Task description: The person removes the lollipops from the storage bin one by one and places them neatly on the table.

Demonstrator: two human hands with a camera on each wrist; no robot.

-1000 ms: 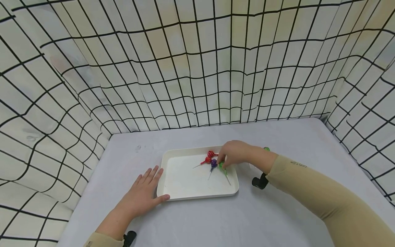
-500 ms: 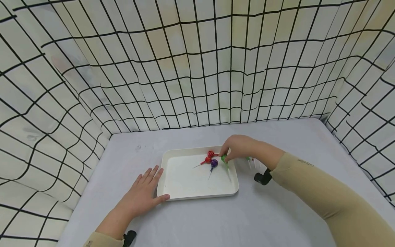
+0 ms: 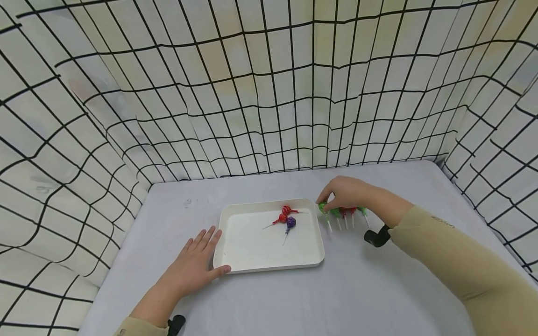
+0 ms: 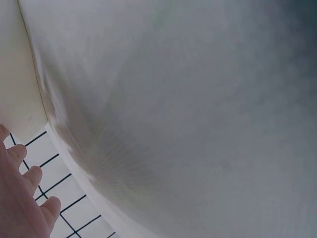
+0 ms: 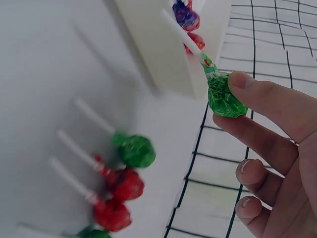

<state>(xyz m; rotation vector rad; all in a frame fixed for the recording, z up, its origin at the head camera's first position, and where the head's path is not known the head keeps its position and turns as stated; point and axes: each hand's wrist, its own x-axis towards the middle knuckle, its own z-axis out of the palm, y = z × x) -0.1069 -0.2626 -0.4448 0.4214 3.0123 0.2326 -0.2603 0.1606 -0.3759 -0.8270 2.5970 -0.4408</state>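
Observation:
A green-wrapped lollipop [image 5: 225,96] is pinched by its round head between the thumb and forefinger of my right hand [image 3: 350,193], just off the right edge of the white tray [image 3: 260,254]. Below it, in the right wrist view, a row of lollipops lies on the table: a green one [image 5: 136,150], two red ones [image 5: 126,184] and part of another green one [image 5: 96,233]. Inside the tray are two red lollipops [image 3: 282,218] and a purple lollipop [image 3: 290,222]. My left hand [image 3: 195,263] lies with fingers spread at the tray's left edge, its thumb touching the near left corner.
A white cloth covers the table [image 3: 269,303]. Black-gridded white fabric [image 3: 252,93] walls in the back and both sides. A black camera mount [image 3: 377,236] sits at my right wrist, close to the lollipop sticks.
My right hand has lifted the green lollipop out of the tray and carried it right, past the rim, to the left end of the row. My left hand has stayed put.

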